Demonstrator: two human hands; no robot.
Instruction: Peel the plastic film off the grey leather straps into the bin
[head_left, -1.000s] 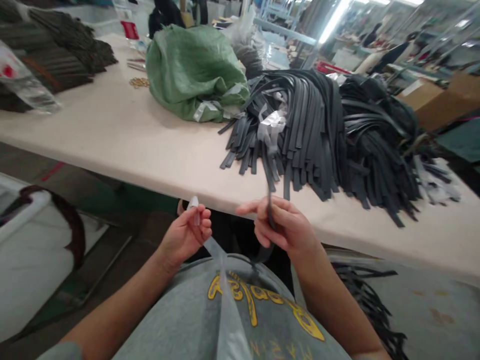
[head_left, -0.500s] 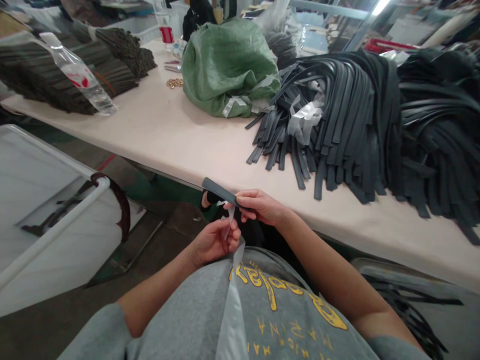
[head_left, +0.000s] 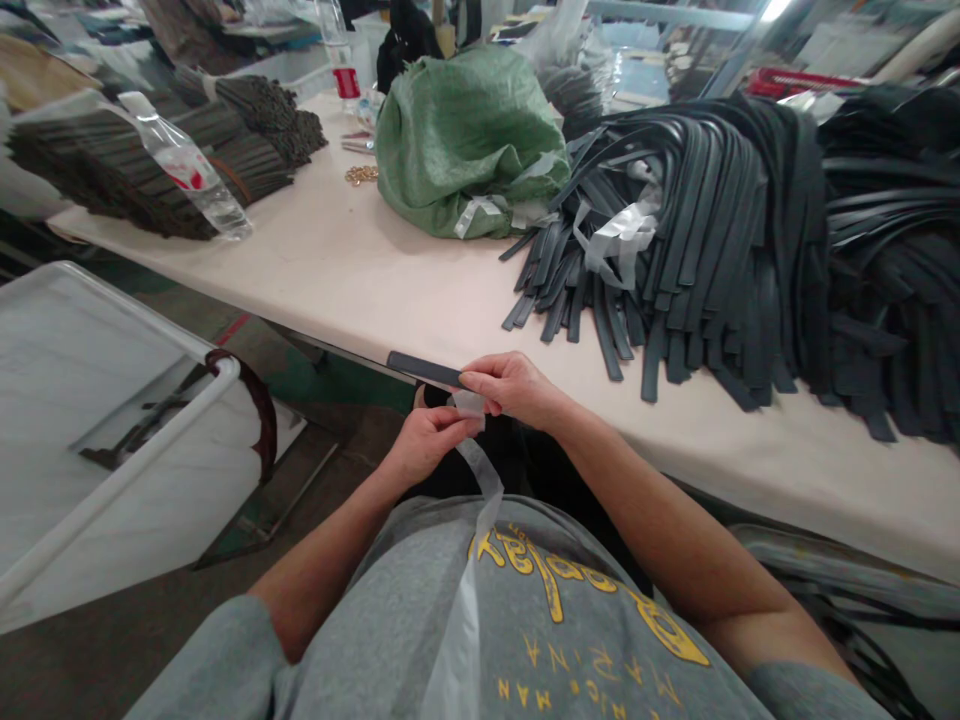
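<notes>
Left hand point(head_left: 424, 447) moved up, so its pinched tape point(head_left: 469, 402) nears the dark strap point(head_left: 424, 370) the right hand point(head_left: 519, 388) pinches by the table's point(head_left: 345, 275) front edge.

"What is your right hand point(head_left: 516, 388) hiding?"
"My right hand is covering the near end of the dark strap point(head_left: 421, 369), so I'm not seeing where it's finishing."
"And your left?"
"My left hand point(head_left: 427, 442) is covering part of the white tape point(head_left: 461, 620); lower down, it's running off the bottom edge over my shirt point(head_left: 360, 600)."
"What else is being cut off?"
"The far-right strap heap point(head_left: 900, 280) is passing the right edge, the white cart point(head_left: 112, 495) is running out at the left, and the red-labelled bottle point(head_left: 344, 80) is losing its top."
"Anything unclear?"
"Gold-coloured pieces point(head_left: 361, 175) are looking too small to name, and the workshop background point(head_left: 262, 30) is showing blurred."
</notes>
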